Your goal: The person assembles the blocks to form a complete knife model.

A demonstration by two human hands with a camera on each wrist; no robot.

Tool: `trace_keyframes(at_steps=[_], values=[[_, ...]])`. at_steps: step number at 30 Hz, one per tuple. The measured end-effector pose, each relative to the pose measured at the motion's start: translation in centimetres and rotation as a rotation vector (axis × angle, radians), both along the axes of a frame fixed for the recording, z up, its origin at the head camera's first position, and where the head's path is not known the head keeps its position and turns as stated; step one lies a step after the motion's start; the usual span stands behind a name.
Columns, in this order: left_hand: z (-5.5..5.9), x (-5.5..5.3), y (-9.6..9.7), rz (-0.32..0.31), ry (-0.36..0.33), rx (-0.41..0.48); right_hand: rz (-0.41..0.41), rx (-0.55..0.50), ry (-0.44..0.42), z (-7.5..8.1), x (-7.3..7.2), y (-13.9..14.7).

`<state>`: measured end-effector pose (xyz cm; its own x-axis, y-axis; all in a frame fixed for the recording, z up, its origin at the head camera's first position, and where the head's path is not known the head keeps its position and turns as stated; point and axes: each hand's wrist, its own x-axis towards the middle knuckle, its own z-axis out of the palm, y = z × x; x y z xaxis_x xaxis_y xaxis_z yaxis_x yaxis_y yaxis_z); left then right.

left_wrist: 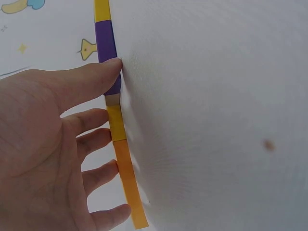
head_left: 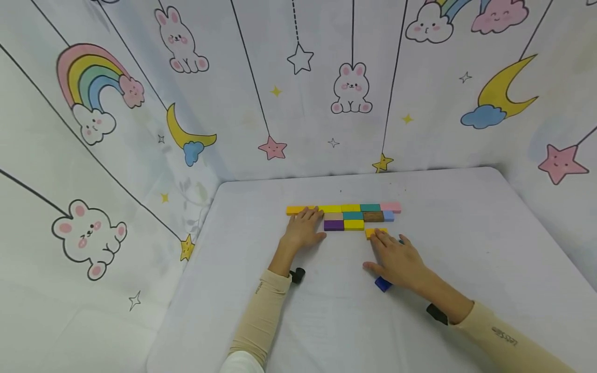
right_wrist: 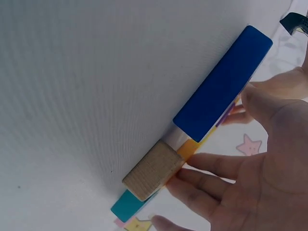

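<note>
Flat coloured blocks lie side by side in three rows on the white table. My left hand (head_left: 304,229) rests at their left end, its fingertips on the back row by an orange block (head_left: 293,211) and its thumb beside a purple block (head_left: 333,226). To the right, my right hand (head_left: 396,259) touches a separate yellow-orange block (head_left: 375,233) with outstretched fingers. In the right wrist view, a wooden block (right_wrist: 154,170) and a teal block (right_wrist: 129,206) lie near those fingers, partly hidden in the head view. A dark blue block (head_left: 383,284) lies near the right thumb.
Behind the back row stands a cloth wall (head_left: 322,119) with printed rabbits, stars and moons. The white table (head_left: 261,191) has a rounded back edge against it. A black wrist camera (head_left: 297,275) sits at the left wrist, another (head_left: 437,313) at the right.
</note>
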<state>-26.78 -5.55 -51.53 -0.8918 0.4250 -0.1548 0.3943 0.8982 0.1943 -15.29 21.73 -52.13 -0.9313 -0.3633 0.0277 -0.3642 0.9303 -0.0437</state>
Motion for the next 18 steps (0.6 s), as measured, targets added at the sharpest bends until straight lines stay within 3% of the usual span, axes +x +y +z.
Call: trace_keyframes(at_steps=[18], values=[[-0.2, 0.0, 0.1, 0.011, -0.001, -0.003, -0.006, -0.028, 0.007, -0.3, -1.1, 0.1]])
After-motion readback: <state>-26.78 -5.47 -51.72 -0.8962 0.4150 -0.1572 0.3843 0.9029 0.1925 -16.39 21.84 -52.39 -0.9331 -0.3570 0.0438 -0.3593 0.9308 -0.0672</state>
